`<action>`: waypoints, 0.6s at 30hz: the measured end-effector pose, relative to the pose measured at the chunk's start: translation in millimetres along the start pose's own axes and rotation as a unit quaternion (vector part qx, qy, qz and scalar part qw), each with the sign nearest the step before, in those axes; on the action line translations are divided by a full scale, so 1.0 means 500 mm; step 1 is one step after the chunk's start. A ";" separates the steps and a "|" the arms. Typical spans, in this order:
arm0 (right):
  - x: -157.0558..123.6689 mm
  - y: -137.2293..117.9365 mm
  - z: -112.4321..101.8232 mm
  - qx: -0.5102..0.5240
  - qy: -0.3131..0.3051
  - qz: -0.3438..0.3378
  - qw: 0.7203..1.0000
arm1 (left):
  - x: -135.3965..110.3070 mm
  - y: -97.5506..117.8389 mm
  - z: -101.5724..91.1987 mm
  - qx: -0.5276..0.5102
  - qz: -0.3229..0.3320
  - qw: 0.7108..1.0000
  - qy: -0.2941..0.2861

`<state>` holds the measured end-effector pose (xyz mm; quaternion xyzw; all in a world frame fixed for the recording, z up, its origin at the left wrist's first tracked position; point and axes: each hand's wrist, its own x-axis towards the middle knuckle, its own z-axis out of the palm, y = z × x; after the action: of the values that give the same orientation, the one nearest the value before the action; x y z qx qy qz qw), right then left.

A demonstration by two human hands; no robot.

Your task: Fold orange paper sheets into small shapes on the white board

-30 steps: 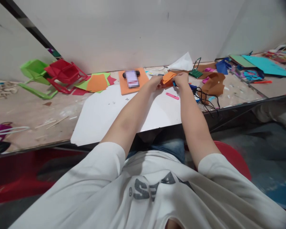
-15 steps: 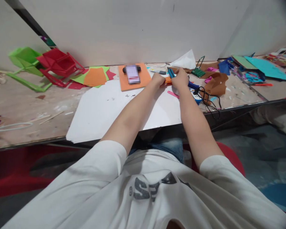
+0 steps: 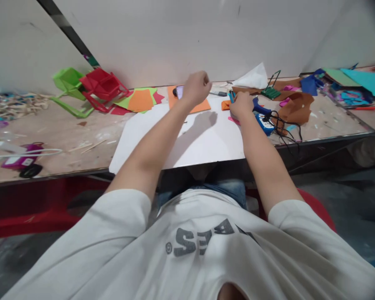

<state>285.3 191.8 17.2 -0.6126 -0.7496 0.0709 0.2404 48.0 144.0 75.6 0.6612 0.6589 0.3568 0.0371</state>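
The right hand (image 3: 242, 107) lies on the white board (image 3: 190, 141), fingers wrapped around a blue glue gun (image 3: 260, 110). The gun's long axis runs from the far-left nozzle to the near-right handle. The small orange foam piece (image 3: 225, 105) lies just left of those fingers, touching them. The left hand (image 3: 196, 86) hovers farther left, curled into a fist.

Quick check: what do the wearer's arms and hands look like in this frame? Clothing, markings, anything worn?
Both hands are bare: no gloves on the left hand or the right hand, and no watch, ring or band shows. The forearms are uncovered up to short white sleeves. These belong to a white T-shirt with dark grey block lettering across the chest.
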 end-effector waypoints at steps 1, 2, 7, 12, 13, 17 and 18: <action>-0.005 -0.012 0.001 -0.010 0.024 0.009 1.000 | -0.024 -0.033 -0.031 0.041 0.003 0.999 -0.009; -0.010 -0.027 0.004 -0.018 0.046 0.007 0.999 | -0.051 -0.067 -0.060 0.080 -0.007 0.996 -0.031; -0.052 -0.106 0.051 -0.016 0.025 -0.161 0.987 | -0.164 -0.208 -0.126 0.152 -0.050 0.983 -0.086; -0.078 -0.135 0.113 -0.021 -0.039 -0.258 0.965 | -0.159 -0.273 -0.099 0.114 -0.080 0.984 -0.110; -0.079 -0.134 0.121 -0.018 -0.044 -0.268 0.962 | -0.152 -0.283 -0.093 0.105 -0.081 0.985 -0.112; -0.068 -0.125 0.141 -0.004 -0.042 -0.277 0.960 | -0.134 -0.315 -0.080 0.079 -0.076 0.987 -0.116; -0.064 -0.125 0.144 -0.003 -0.043 -0.276 0.960 | -0.134 -0.321 -0.079 0.074 -0.073 0.988 -0.117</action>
<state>202.4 159.8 -29.6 -0.3787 -0.8995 0.0256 0.2164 -99.7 88.0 -6.7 0.6493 0.7213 0.2233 0.0906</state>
